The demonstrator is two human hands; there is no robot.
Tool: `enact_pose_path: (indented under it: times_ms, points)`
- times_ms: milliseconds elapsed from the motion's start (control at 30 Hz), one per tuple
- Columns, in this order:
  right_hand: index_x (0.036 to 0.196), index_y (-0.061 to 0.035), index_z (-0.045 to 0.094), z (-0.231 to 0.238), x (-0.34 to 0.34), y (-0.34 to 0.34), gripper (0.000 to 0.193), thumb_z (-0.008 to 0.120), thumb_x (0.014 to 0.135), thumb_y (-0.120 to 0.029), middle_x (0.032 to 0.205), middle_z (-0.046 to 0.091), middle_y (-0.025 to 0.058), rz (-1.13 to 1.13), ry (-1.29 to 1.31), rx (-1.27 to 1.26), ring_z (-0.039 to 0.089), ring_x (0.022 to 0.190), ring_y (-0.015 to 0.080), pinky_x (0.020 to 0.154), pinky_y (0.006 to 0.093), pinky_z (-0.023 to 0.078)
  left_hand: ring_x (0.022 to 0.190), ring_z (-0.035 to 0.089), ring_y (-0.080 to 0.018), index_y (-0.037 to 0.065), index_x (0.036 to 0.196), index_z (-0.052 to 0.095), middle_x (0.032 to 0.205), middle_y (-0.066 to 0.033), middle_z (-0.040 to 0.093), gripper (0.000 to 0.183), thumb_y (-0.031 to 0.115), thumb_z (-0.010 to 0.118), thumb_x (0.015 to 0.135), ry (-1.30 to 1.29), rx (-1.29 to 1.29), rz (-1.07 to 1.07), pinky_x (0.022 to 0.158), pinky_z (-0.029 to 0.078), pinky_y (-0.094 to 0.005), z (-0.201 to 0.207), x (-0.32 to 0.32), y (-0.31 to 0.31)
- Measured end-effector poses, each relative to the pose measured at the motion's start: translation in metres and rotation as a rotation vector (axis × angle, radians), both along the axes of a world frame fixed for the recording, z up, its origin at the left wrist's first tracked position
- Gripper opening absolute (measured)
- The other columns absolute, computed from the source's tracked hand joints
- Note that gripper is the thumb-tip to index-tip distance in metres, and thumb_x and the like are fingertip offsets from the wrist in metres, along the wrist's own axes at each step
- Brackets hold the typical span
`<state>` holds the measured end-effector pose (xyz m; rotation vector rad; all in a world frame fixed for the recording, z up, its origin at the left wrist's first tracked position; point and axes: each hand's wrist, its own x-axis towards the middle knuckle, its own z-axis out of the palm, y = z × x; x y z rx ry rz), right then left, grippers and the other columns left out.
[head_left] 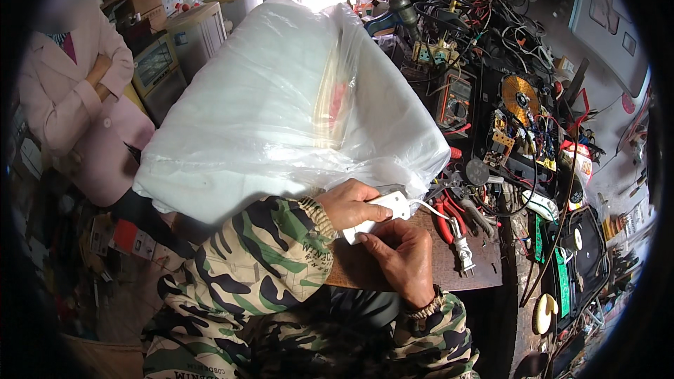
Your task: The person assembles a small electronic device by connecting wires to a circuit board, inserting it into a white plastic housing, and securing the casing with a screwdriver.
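A small white power strip (397,203) is held above the front edge of the brown wooden tabletop (361,272). My left hand (349,205) is closed over its upper side, thumb lying along the casing. From below, my right hand (407,258) pinches its near end between thumb and curled fingers. A white cord leaves the far end of the strip and runs right to a bundled length with a plug (465,261) on the tabletop. Red-handled pliers (444,219) lie beside that cord. What the right fingertips touch underneath is hidden.
A large plastic-wrapped white bundle (239,112) fills the bench ahead. Tools, a multimeter (456,98), circuit boards, a copper coil (519,96) and tangled cables crowd the right. At the left a person in a pink coat (88,98) stands with arms crossed.
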<state>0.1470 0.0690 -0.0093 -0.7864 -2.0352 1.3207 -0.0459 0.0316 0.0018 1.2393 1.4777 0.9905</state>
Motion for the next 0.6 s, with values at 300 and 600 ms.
enact_pose_path:
  times_ms: [300,600]
  points:
    - [0.086,0.0019,0.076,0.003,0.001,0.001,0.021,0.085,0.087,-0.017,0.071,0.074,0.0104,0.022,-0.004,-0.004,0.066,0.060,0.0127,0.059,0.0318,0.051,0.083,0.069,-0.0150,-0.003,0.112,0.078,0.090,-0.0118,0.078,0.041,0.033,0.074,0.094,0.006,0.004,0.006,0.078,0.054,-0.0336,-0.001,-0.001,0.000]
    - [0.087,0.0014,0.076,0.012,0.001,-0.002,0.021,0.085,0.087,-0.018,0.072,0.074,0.0136,-0.018,-0.002,0.033,0.069,0.062,0.0188,0.062,0.0344,0.053,0.084,0.066,-0.0090,-0.006,0.123,0.071,0.100,-0.0055,0.074,0.035,0.020,0.071,0.100,-0.014,-0.046,-0.010,0.071,0.053,-0.0268,-0.001,-0.001,0.003]
